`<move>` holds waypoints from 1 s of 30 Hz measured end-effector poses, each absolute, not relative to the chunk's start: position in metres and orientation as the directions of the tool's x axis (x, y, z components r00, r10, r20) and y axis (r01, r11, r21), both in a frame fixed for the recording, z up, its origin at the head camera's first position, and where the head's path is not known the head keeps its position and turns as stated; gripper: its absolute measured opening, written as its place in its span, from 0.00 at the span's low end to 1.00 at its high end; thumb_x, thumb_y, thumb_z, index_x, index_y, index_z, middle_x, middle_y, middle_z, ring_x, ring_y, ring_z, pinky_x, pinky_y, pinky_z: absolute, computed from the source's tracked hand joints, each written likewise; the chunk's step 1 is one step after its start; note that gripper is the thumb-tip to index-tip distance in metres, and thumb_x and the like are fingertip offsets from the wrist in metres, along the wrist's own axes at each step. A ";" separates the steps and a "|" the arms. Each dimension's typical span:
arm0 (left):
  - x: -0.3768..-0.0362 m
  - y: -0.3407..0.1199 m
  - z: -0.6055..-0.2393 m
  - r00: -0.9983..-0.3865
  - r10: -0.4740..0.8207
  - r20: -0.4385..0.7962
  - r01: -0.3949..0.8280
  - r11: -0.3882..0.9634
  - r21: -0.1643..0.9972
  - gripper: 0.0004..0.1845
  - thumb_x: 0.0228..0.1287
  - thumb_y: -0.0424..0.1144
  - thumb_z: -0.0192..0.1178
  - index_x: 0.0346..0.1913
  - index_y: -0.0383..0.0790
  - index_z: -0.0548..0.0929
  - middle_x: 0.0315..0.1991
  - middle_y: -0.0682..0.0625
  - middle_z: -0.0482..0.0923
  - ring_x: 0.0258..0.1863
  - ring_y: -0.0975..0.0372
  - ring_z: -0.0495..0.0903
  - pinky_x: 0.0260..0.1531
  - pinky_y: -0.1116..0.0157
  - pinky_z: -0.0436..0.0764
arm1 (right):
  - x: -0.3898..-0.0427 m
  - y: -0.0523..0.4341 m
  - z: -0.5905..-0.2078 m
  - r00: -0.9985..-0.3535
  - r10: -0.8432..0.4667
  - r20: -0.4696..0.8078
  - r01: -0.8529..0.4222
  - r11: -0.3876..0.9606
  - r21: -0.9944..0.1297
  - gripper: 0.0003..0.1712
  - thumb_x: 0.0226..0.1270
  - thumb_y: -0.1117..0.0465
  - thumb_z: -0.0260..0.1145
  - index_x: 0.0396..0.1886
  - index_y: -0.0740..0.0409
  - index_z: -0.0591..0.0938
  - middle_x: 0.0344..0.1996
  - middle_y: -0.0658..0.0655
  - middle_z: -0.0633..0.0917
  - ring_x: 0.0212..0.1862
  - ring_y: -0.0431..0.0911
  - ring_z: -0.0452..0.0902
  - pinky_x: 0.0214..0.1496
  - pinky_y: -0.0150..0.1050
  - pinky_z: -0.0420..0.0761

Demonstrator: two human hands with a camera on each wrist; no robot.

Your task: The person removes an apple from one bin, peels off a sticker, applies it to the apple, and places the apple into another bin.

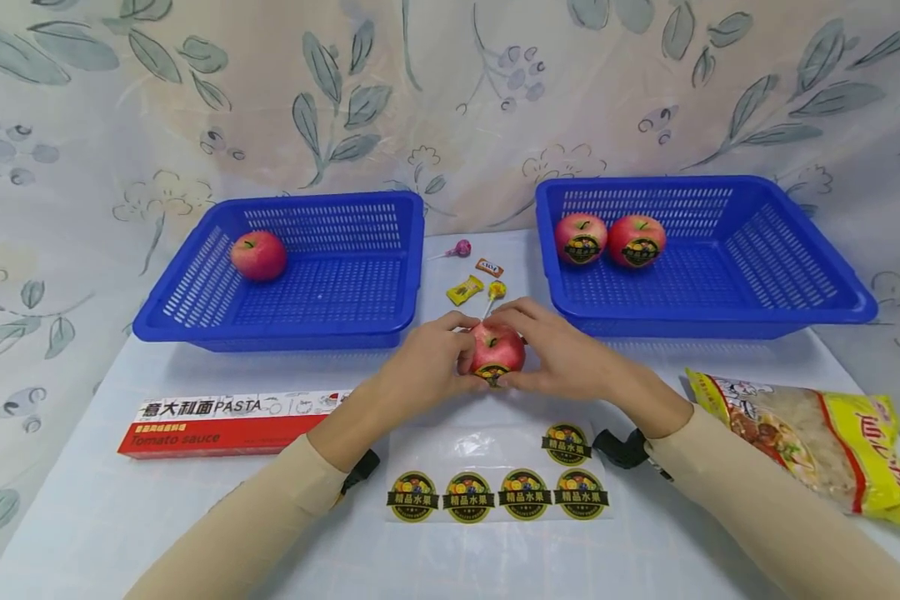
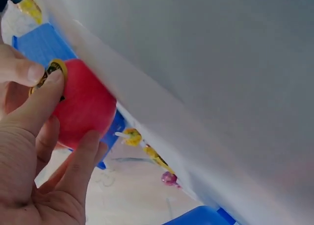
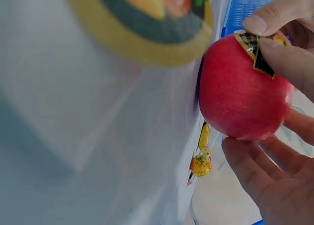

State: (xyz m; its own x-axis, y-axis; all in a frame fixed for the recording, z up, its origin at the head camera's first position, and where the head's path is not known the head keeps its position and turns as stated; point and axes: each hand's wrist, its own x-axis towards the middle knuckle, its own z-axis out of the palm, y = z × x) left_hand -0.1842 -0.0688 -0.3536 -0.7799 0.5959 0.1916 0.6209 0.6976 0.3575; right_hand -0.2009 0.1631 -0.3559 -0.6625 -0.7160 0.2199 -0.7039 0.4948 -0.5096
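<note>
- Hands meet at the middle of the counter (image 1: 195, 500): left hand (image 1: 427, 358) and right hand (image 1: 562, 354) both curl round one red apple (image 1: 497, 350), which sits on the counter between the two blue baskets.
- Sticker (image 3: 257, 51), dark with a yellow rim, lies on the near face of that apple; a left thumb and a right thumb press on it in the wrist views.
- Sticker sheet (image 1: 495, 467) lies just near of the apple, with five round labels left on it, each bearing Chinese characters on a dark band over pictured fruit.
- Left basket (image 1: 285, 325) holds one apple with no label showing (image 1: 258, 254).
- Right basket (image 1: 720, 317) holds two apples (image 1: 607, 240), each with the same round label facing near.
- Red-and-white box (image 1: 225, 425) at near left reads "PASTA" and "Tomato sauce" beside Chinese writing.
- Yellow food bag (image 1: 810, 446) lies at near right; its print is too small to read.
- Lollipops and wrapped sweets (image 1: 476, 275) lie between the baskets, far of the hands.
</note>
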 end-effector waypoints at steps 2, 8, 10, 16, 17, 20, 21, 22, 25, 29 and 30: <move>-0.185 -0.069 -0.354 -0.780 0.598 0.185 0.621 0.702 0.349 0.22 0.50 0.47 0.82 0.21 0.47 0.75 0.59 0.47 0.82 0.53 0.53 0.85 0.53 0.54 0.83 | -0.202 0.162 -0.354 -0.665 -0.726 0.177 -0.687 0.500 -0.528 0.41 0.57 0.56 0.81 0.68 0.58 0.74 0.64 0.55 0.77 0.66 0.50 0.72 0.69 0.50 0.75; -0.188 -0.070 -0.355 -0.754 0.634 0.172 0.648 0.674 0.355 0.22 0.51 0.46 0.81 0.21 0.47 0.75 0.56 0.46 0.79 0.53 0.54 0.83 0.54 0.58 0.83 | -0.204 0.160 -0.357 -0.647 -0.751 0.130 -0.684 0.497 -0.534 0.44 0.56 0.58 0.83 0.70 0.57 0.71 0.62 0.55 0.77 0.63 0.48 0.75 0.64 0.48 0.80; -0.190 -0.070 -0.355 -0.743 0.647 0.173 0.659 0.659 0.363 0.21 0.52 0.46 0.81 0.21 0.47 0.75 0.55 0.46 0.80 0.53 0.54 0.83 0.54 0.59 0.83 | -0.205 0.161 -0.358 -0.642 -0.754 0.141 -0.689 0.487 -0.536 0.44 0.55 0.58 0.83 0.69 0.57 0.71 0.61 0.54 0.76 0.62 0.47 0.75 0.64 0.48 0.80; -0.197 -0.075 -0.351 -0.741 0.653 0.154 0.649 0.639 0.414 0.22 0.51 0.46 0.81 0.20 0.47 0.75 0.54 0.47 0.84 0.55 0.56 0.84 0.52 0.62 0.82 | -0.207 0.163 -0.356 -0.658 -0.743 0.123 -0.672 0.506 -0.541 0.46 0.55 0.53 0.83 0.69 0.60 0.71 0.61 0.55 0.77 0.62 0.47 0.73 0.64 0.46 0.79; -0.198 -0.076 -0.351 -0.744 0.653 0.141 0.641 0.637 0.428 0.22 0.51 0.46 0.81 0.20 0.47 0.75 0.55 0.47 0.85 0.56 0.56 0.83 0.51 0.62 0.82 | -0.206 0.164 -0.355 -0.664 -0.739 0.116 -0.666 0.513 -0.541 0.47 0.54 0.51 0.83 0.69 0.61 0.71 0.61 0.55 0.77 0.62 0.47 0.74 0.63 0.46 0.80; -0.198 -0.077 -0.347 -0.751 0.652 0.104 0.617 0.637 0.463 0.20 0.52 0.49 0.80 0.21 0.48 0.77 0.55 0.47 0.86 0.56 0.57 0.83 0.48 0.63 0.83 | -0.200 0.169 -0.347 -0.687 -0.721 0.097 -0.643 0.539 -0.545 0.46 0.53 0.49 0.84 0.68 0.61 0.73 0.58 0.55 0.80 0.58 0.46 0.77 0.57 0.44 0.83; -0.198 -0.077 -0.346 -0.753 0.651 0.096 0.610 0.635 0.474 0.20 0.53 0.50 0.80 0.21 0.48 0.78 0.54 0.48 0.86 0.54 0.57 0.83 0.47 0.63 0.83 | -0.198 0.172 -0.343 -0.695 -0.713 0.094 -0.633 0.545 -0.549 0.46 0.52 0.50 0.84 0.67 0.61 0.73 0.58 0.55 0.81 0.57 0.46 0.78 0.56 0.43 0.84; -0.198 -0.077 -0.345 -0.754 0.651 0.093 0.607 0.635 0.478 0.19 0.53 0.51 0.80 0.22 0.48 0.79 0.52 0.48 0.87 0.54 0.58 0.83 0.47 0.64 0.83 | -0.196 0.175 -0.338 -0.704 -0.704 0.090 -0.623 0.552 -0.555 0.46 0.52 0.50 0.84 0.67 0.62 0.73 0.57 0.55 0.81 0.56 0.47 0.79 0.55 0.43 0.85; -0.198 -0.076 -0.341 -0.757 0.648 0.084 0.600 0.638 0.482 0.15 0.56 0.51 0.78 0.28 0.47 0.83 0.45 0.52 0.86 0.47 0.60 0.84 0.46 0.64 0.84 | -0.189 0.185 -0.323 -0.728 -0.683 0.062 -0.592 0.580 -0.559 0.46 0.52 0.49 0.84 0.67 0.61 0.73 0.57 0.55 0.82 0.55 0.47 0.81 0.53 0.43 0.86; -0.200 -0.070 -0.338 -0.758 0.648 0.075 0.597 0.641 0.483 0.12 0.64 0.47 0.73 0.39 0.42 0.86 0.41 0.51 0.86 0.44 0.59 0.85 0.48 0.64 0.84 | -0.179 0.202 -0.302 -0.744 -0.668 0.001 -0.556 0.618 -0.556 0.48 0.52 0.44 0.83 0.68 0.55 0.72 0.60 0.52 0.80 0.58 0.46 0.80 0.54 0.42 0.85; -0.201 -0.067 -0.337 -0.765 0.641 0.066 0.582 0.644 0.496 0.13 0.66 0.47 0.71 0.43 0.41 0.86 0.42 0.50 0.86 0.46 0.59 0.86 0.49 0.63 0.85 | -0.178 0.206 -0.297 -0.744 -0.669 -0.007 -0.551 0.619 -0.560 0.48 0.52 0.43 0.83 0.69 0.54 0.72 0.61 0.51 0.80 0.59 0.46 0.79 0.55 0.42 0.85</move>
State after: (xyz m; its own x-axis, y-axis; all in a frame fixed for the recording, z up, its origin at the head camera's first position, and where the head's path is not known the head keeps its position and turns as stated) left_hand -0.2008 -0.0672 -0.3372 -0.7649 0.6408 0.0657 0.5822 0.6441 0.4962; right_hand -0.1776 0.2061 -0.2969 -0.7436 -0.6686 -0.0067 -0.5514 0.6188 -0.5596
